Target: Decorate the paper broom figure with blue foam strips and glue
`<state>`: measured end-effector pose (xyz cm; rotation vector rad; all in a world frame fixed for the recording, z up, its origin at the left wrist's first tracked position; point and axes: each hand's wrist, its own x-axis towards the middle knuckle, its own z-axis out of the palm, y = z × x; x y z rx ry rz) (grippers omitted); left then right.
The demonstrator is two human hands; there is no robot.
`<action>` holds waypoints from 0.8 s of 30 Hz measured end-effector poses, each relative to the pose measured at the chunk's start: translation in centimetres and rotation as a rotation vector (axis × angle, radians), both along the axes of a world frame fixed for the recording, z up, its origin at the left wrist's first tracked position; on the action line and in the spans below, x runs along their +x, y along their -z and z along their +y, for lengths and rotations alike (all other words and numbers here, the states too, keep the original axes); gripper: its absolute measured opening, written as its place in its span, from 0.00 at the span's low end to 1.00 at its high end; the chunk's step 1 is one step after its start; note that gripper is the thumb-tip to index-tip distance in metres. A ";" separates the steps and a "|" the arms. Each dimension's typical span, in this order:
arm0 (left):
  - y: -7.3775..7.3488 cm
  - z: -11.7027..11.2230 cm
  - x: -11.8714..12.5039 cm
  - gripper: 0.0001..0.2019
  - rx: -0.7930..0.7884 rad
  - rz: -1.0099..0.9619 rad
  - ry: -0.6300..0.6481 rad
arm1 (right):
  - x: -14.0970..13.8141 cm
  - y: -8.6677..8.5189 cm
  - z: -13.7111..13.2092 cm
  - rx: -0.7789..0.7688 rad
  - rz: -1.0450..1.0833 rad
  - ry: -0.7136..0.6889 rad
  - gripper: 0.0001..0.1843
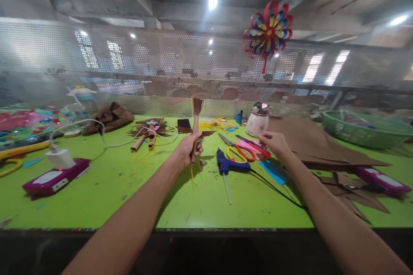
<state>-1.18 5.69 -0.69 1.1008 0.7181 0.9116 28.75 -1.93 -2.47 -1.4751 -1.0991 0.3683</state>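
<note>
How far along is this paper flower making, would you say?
Done, it seems: a few brown paper flowers lie at the back of the table. In hand: the left hand grips a rolled stem topped by a pleated fan; the right hand hovers by the scissors. Left: uncut brown sheets suggest more pieces.

Scissors (226, 140): two pairs. Glue gun (229, 165): one. Purple cases (54, 179): two. Green basket (361, 134): one.
</note>
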 end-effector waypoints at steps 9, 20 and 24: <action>0.2 -0.4 0.4 0.08 0.048 -0.002 -0.077 | 0.6 0.3 -0.1 0.099 0.031 0.044 0.13; 1.0 -0.7 0.8 0.12 0.021 -0.017 -0.023 | -3.5 -1.1 -1.5 0.023 0.301 -0.381 0.17; 0.6 -1.2 0.9 0.12 0.028 -0.015 -0.014 | -5.7 -1.9 -2.3 0.026 0.417 -0.546 0.14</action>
